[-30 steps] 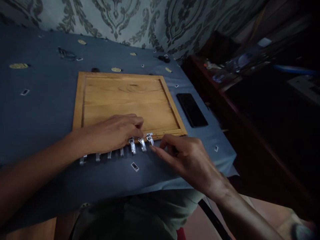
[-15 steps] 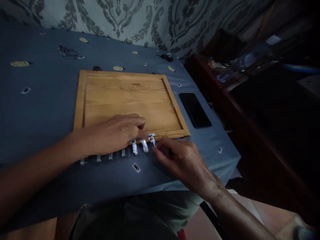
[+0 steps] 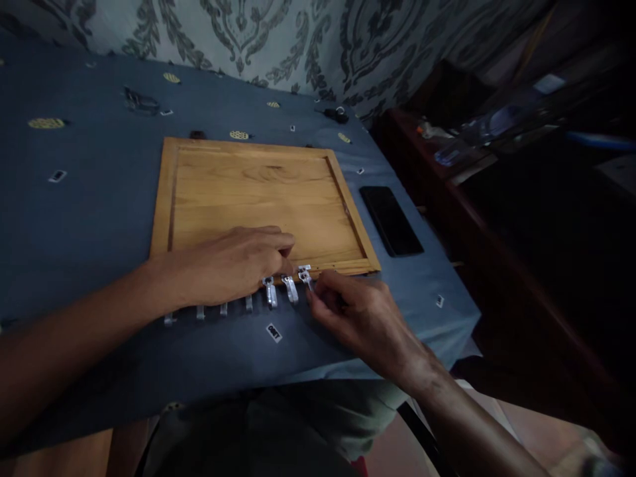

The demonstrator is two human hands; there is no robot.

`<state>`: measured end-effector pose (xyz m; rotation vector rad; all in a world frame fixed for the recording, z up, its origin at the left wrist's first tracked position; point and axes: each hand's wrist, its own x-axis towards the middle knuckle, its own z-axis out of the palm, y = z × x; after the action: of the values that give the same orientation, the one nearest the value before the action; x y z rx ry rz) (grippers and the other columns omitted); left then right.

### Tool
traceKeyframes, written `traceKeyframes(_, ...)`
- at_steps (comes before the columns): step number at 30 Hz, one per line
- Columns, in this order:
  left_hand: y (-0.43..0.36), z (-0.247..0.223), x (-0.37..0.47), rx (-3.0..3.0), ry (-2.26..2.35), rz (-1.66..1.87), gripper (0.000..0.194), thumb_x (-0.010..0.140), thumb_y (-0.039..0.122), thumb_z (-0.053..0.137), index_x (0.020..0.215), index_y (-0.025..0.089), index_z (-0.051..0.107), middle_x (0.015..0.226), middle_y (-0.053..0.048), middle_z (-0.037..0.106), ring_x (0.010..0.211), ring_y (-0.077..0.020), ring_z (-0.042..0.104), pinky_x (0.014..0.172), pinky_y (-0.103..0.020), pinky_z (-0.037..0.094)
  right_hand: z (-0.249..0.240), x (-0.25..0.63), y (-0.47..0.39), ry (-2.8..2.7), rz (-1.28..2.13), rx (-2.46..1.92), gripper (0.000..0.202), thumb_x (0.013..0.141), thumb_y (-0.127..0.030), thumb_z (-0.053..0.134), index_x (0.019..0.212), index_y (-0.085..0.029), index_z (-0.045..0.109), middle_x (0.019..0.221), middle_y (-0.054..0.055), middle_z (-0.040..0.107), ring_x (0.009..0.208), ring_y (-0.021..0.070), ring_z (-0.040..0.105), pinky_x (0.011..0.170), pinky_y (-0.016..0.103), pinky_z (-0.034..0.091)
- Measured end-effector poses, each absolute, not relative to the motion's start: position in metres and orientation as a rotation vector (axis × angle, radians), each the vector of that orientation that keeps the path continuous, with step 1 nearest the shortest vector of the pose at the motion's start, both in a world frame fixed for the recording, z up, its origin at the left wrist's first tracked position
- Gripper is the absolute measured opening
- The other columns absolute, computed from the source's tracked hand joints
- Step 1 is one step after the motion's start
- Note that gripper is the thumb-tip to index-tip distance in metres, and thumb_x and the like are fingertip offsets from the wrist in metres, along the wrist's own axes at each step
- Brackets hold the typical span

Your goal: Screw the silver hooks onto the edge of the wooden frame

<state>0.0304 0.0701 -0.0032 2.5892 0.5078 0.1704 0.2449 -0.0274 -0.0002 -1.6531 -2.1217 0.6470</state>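
Observation:
A framed wooden board (image 3: 263, 199) lies flat on the blue patterned cloth, with several metal hooks along its near edge. My left hand (image 3: 238, 265) rests over that edge, its fingers bent and closed, the fingertips beside the rightmost metal hook (image 3: 305, 273); whether they grip anything is hidden. Between thumb and index finger, my right hand (image 3: 355, 308) pinches the lower end of this rightmost hook, whose top plate lies against the board's frame. Two more hooks, one of them a silver hook (image 3: 289, 289), hang just left of it. Others show partly below my left wrist.
A black phone (image 3: 391, 220) lies right of the board. Keys (image 3: 336, 115) and a dark strap-like object (image 3: 140, 101) are near the back. Beyond the table's right edge, a dark red ledge (image 3: 422, 149) holds a clear plastic bottle (image 3: 501, 119).
The whole view has shifted slightly, so table and board appear a little further right. Both hands keep nearly the same places at the board's edge.

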Motion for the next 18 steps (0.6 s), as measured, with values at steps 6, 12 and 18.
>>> traceKeyframes(6,0.069,-0.005,0.029,2.597,0.505,0.179,0.039,0.093,-0.002,0.046,0.106,0.022,0.074,0.093,-0.002,0.060,0.088,-0.0162,0.057,0.072,-0.028,0.036,0.017,0.253,-0.022,-1.905,0.787,-1.580,0.023,0.087,-0.031,0.073,0.067,-0.021,0.065,0.056,-0.003,0.057,0.051,0.0110,0.048,0.050,0.026,0.034)
traceKeyframes(12,0.070,-0.013,0.025,2.575,0.497,0.215,0.039,0.091,-0.003,0.046,0.105,0.020,0.073,0.098,-0.002,0.062,0.090,-0.0161,0.058,0.073,-0.027,0.038,0.057,0.235,-0.016,-1.161,0.554,-1.224,0.045,0.103,-0.046,0.055,0.063,-0.026,0.057,0.056,-0.001,0.046,0.043,0.0132,0.027,0.042,0.033,0.022)
traceKeyframes(18,0.070,-0.013,0.026,2.569,0.504,0.239,0.033,0.100,0.005,0.045,0.105,0.020,0.074,0.098,-0.003,0.063,0.089,-0.0162,0.058,0.073,-0.028,0.038,0.062,0.206,0.006,-1.041,0.794,-0.930,0.050,0.106,-0.028,0.041,0.060,-0.027,0.060,0.041,-0.004,0.019,0.035,0.0141,0.018,0.038,0.034,0.017)
